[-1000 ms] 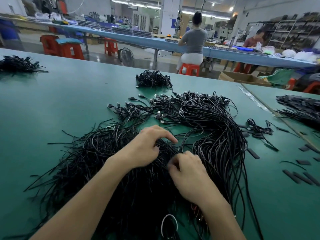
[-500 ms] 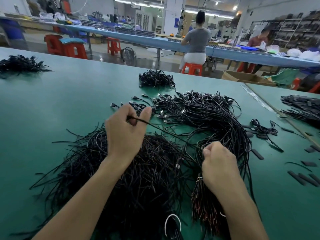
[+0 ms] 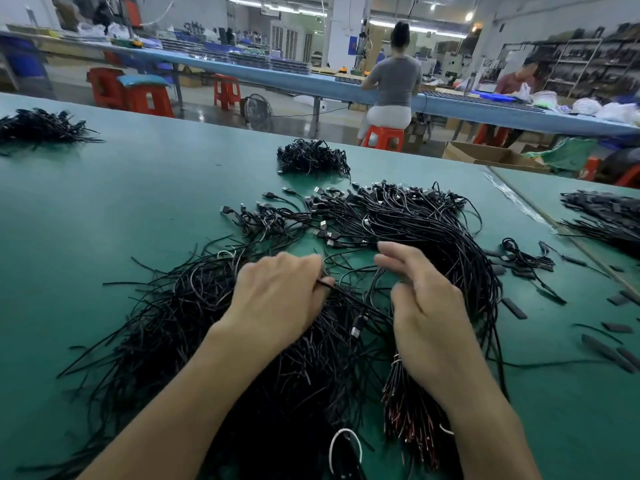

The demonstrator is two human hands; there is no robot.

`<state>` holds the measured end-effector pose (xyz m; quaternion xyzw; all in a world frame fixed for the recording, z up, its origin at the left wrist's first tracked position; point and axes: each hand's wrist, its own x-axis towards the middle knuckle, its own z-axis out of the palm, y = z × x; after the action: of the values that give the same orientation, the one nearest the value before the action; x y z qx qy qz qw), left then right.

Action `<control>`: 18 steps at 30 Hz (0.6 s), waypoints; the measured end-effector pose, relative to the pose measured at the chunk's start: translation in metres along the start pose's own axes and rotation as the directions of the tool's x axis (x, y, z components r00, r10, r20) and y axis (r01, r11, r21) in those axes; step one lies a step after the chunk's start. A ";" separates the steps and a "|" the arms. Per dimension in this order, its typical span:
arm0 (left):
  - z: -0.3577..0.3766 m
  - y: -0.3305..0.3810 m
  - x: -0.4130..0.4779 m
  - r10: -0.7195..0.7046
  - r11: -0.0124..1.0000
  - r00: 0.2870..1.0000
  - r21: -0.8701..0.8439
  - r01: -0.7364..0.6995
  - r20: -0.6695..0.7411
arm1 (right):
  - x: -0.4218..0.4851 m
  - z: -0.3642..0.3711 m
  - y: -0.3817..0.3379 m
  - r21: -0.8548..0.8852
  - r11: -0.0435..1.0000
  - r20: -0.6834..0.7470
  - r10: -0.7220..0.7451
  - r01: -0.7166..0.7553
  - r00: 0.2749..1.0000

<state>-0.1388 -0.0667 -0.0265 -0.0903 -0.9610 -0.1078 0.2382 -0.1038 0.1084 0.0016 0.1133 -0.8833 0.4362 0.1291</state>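
On the green desk (image 3: 138, 202), the left hand (image 3: 277, 299) has returned to the pile (image 3: 180, 323) pinching one cable (image 3: 341, 292), and the right hand (image 3: 429, 317) has released the bundle (image 3: 408, 410) beneath it: separation in progress.

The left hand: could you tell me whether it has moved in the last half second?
Yes. The left hand has drawn back toward the person, away from the small cable heap, still pinching a black cable.
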 end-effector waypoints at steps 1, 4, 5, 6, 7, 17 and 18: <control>0.001 0.002 -0.001 -0.002 1.000 1.000 0.021 0.002 0.029 | -0.001 0.003 -0.003 0.043 0.999 0.036 -0.009 0.008 0.999; -0.005 0.010 -0.001 0.075 0.989 0.997 -0.128 -0.071 0.027 | -0.005 0.015 -0.003 -0.047 0.999 0.185 0.013 -0.005 0.983; -0.009 0.012 0.000 0.103 0.976 0.994 -0.196 -0.095 0.029 | -0.005 0.017 -0.002 -0.079 0.997 0.204 0.023 -0.007 0.979; -0.014 0.013 0.001 0.110 0.961 0.994 -0.256 -0.100 0.026 | -0.004 0.019 -0.001 -0.071 0.997 0.196 0.021 -0.007 0.980; -0.017 0.013 0.001 0.102 0.949 0.995 -0.299 -0.094 0.009 | -0.004 0.019 -0.001 -0.046 0.999 0.162 0.005 0.002 0.987; -0.039 0.002 0.006 -0.114 0.869 0.987 -0.470 0.155 0.113 | 0.008 -0.013 0.027 0.035 0.999 -0.477 0.050 -0.038 0.878; -0.042 0.003 0.005 -0.007 0.807 0.945 -0.556 0.199 0.328 | 0.009 -0.013 0.030 0.049 0.998 -0.486 0.062 -0.043 0.872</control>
<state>-0.1239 -0.0734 0.0132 -0.1218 -0.9102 -0.3939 0.0388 -0.1199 0.1356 -0.0098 -0.0219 -0.8169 0.4702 0.3332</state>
